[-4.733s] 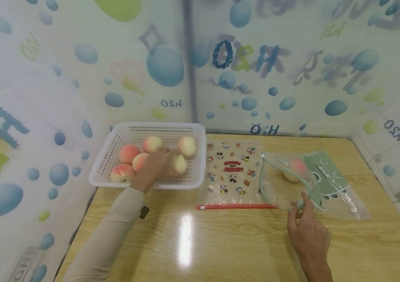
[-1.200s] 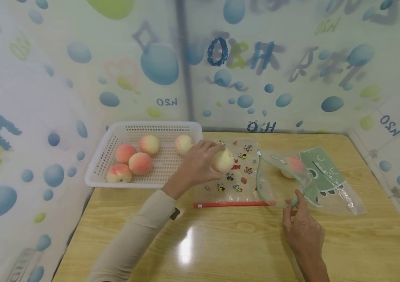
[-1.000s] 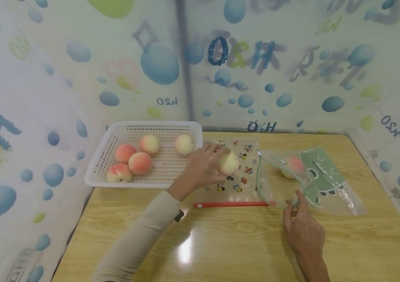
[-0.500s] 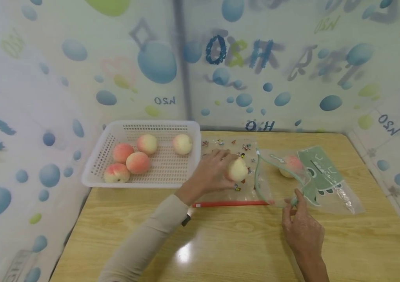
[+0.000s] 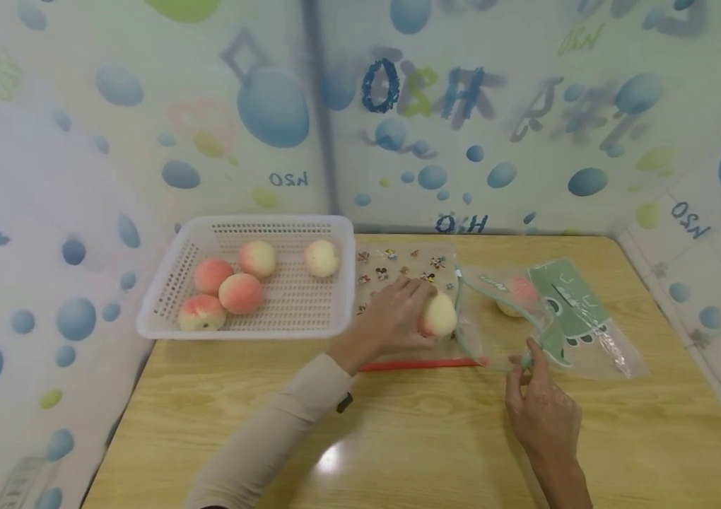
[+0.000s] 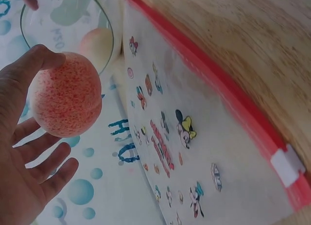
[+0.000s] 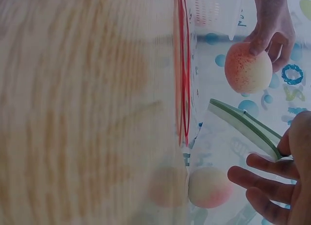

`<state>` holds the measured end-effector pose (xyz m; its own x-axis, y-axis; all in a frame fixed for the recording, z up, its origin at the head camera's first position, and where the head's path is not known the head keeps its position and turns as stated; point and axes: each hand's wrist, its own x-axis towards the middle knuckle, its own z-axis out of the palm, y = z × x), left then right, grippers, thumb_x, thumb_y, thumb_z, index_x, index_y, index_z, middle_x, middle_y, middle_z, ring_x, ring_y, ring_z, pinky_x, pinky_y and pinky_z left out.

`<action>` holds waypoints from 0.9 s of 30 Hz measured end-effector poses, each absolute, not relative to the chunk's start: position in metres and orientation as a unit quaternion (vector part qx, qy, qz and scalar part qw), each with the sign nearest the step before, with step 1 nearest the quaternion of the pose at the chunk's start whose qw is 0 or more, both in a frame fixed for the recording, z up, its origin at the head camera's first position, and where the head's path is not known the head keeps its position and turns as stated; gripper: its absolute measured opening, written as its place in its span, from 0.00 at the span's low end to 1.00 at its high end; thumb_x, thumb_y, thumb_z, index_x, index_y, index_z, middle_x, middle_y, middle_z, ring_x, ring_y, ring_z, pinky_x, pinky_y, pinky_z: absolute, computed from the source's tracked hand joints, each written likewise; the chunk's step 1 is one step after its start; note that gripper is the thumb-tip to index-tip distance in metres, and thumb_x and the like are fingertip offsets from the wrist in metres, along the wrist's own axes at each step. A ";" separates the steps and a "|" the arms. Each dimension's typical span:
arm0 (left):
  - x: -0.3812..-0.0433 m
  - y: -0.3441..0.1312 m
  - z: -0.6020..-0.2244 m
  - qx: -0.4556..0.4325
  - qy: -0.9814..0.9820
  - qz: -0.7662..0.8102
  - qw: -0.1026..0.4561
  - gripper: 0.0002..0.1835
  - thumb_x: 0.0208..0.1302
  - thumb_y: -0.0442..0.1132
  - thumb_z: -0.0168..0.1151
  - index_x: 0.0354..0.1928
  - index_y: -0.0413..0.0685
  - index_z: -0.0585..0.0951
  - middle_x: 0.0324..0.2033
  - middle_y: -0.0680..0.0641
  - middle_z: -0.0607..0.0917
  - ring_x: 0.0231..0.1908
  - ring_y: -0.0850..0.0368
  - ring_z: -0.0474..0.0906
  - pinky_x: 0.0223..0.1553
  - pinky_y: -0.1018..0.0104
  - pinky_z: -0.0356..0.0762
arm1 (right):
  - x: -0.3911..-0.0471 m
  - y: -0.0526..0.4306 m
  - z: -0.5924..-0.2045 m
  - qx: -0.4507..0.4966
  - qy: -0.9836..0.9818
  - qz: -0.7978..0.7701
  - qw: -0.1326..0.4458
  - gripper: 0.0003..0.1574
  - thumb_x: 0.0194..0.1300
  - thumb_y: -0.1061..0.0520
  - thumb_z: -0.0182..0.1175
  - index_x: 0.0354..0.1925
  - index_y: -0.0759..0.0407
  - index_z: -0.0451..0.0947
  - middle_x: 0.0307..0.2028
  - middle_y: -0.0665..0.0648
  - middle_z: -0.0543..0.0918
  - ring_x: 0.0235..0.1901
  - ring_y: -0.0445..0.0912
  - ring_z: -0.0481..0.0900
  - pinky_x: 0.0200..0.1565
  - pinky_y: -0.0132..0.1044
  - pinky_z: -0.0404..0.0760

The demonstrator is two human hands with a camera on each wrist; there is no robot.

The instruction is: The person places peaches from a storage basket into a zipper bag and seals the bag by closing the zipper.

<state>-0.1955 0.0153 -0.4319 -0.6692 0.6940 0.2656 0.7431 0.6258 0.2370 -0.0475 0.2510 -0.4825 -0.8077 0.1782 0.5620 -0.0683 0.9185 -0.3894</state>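
Observation:
My left hand [image 5: 395, 319] grips a peach [image 5: 440, 315] by its sides, held above a clear zip bag with cartoon prints and a red zip edge [image 5: 424, 364]. In the left wrist view the held peach [image 6: 67, 95] shows its red, speckled side. My right hand [image 5: 545, 410] pinches the green-rimmed mouth of a second clear zip bag [image 5: 573, 304], which has a green printed animal shape. That mouth gapes toward the left hand, and one peach [image 5: 517, 295] lies inside. In the right wrist view the green rim [image 7: 248, 125] is between thumb and fingers.
A white perforated basket [image 5: 300, 311] stands at the back left of the wooden table [image 5: 437, 438]. Several peaches [image 5: 242, 293] lie in it, most in its left part, with one peach [image 5: 321, 259] at the right. A patterned wall [image 5: 360, 162] rises behind the table.
My left hand took a peach out of the basket and carried it right, over the red-edged bag, toward the green bag's mouth. The right hand has kept its pinch on the green rim.

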 end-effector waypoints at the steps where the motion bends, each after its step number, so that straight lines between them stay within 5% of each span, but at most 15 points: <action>1: -0.195 0.017 -0.433 -0.401 -0.897 -0.170 0.068 0.41 0.49 0.57 0.77 0.62 0.47 0.73 0.58 0.48 0.79 0.54 0.53 0.74 0.51 0.60 0.78 | -0.047 0.251 -0.483 -0.031 -0.930 0.200 0.306 0.29 0.70 0.60 0.53 0.67 0.65 0.69 0.33 0.60 0.89 0.09 0.49 0.76 0.09 0.39 0.62; 12: -0.190 0.032 -0.438 -0.418 -0.887 -0.194 0.037 0.39 0.50 0.54 0.78 0.61 0.50 0.73 0.58 0.52 0.78 0.43 0.58 0.81 0.38 0.69 0.79 | -0.047 0.253 -0.485 -0.020 -0.931 0.196 0.307 0.29 0.70 0.60 0.53 0.67 0.66 0.69 0.34 0.61 0.89 0.09 0.48 0.76 0.09 0.38 0.63; 16: -0.188 0.042 -0.441 -0.427 -0.883 -0.189 0.038 0.37 0.52 0.54 0.77 0.62 0.49 0.75 0.58 0.50 0.77 0.47 0.58 0.79 0.43 0.69 0.79 | -0.047 0.252 -0.486 -0.020 -0.932 0.199 0.303 0.29 0.70 0.60 0.53 0.67 0.65 0.68 0.35 0.60 0.89 0.09 0.47 0.76 0.09 0.37 0.62; 22: -0.181 0.062 -0.439 -0.485 -0.830 -0.267 0.064 0.31 0.69 0.45 0.65 0.67 0.38 0.69 0.64 0.40 0.70 0.60 0.54 0.71 0.58 0.74 0.70 | -0.048 0.252 -0.487 -0.019 -0.932 0.198 0.304 0.28 0.70 0.59 0.55 0.66 0.66 0.69 0.33 0.62 0.89 0.10 0.49 0.76 0.09 0.38 0.63; 27: -0.180 0.058 -0.435 -0.490 -0.825 -0.267 0.092 0.26 0.69 0.41 0.63 0.66 0.40 0.72 0.63 0.42 0.74 0.63 0.53 0.71 0.62 0.71 0.68 | -0.047 0.255 -0.486 -0.027 -0.932 0.184 0.312 0.28 0.69 0.58 0.56 0.65 0.66 0.70 0.26 0.65 0.86 0.07 0.50 0.72 0.08 0.40 0.62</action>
